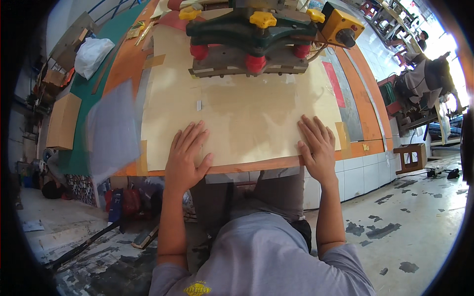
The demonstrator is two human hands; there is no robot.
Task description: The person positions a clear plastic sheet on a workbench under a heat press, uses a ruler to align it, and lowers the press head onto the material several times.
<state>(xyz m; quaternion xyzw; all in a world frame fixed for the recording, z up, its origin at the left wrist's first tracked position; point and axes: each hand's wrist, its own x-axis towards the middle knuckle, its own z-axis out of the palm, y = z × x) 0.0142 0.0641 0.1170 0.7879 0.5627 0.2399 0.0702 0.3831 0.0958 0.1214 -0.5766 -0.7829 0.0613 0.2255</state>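
Observation:
Both my hands rest palm down on a large pale yellow sheet [237, 133] that covers the middle of the worktable. My left hand [187, 155] lies at the sheet's near left part, fingers stretched out and pointing away from me. Near the sheet's right edge, my right hand [318, 148] is flat with its fingers a little apart. Neither holds anything. A small whitish piece [199, 105] lies on the sheet beyond my left fingertips. Over the far part of the sheet stands a dark green press head [252, 32] with yellow star knobs and red fittings.
A yellow control box [340, 27] with a dark knob sits right of the press. Translucent plastic sheeting [113, 130] hangs at the table's left edge, near a cardboard box [63, 121] and a white plastic bag [93, 55]. A wooden stool [411, 159] stands at right.

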